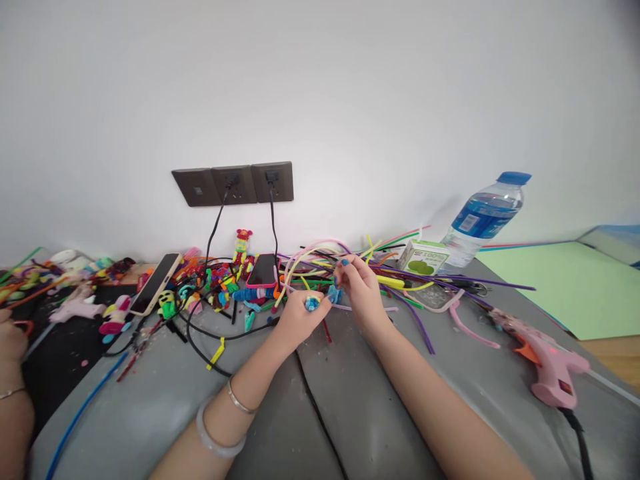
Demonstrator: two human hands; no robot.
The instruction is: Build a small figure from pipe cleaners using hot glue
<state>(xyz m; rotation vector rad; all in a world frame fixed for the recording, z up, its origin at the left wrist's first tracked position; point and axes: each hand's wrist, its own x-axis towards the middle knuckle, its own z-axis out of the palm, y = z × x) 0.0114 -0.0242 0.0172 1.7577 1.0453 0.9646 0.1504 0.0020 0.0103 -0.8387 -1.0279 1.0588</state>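
My left hand (299, 321) is closed around a small blue fuzzy pipe-cleaner piece (313, 304), with some pale yellow showing in it. Close by, my right hand (364, 297) has its thumb and fingertips pinched together, slightly higher than the left. What sits in that pinch is too small to make out. Another blue fuzzy bit (335, 293) shows between the two hands; whether it joins the held piece I cannot tell. Behind the hands lies a loose bundle of coloured pipe cleaners (320, 250).
A pink glue gun (555, 373) lies at right, its cord running forward. Behind stand a tilted water bottle (483, 217) and a green-white box (424, 259). Phones (159, 283), small fuzzy figures (167, 304) and black cables (315, 400) spread leftward. Another person's hand (11, 337) is at far left.
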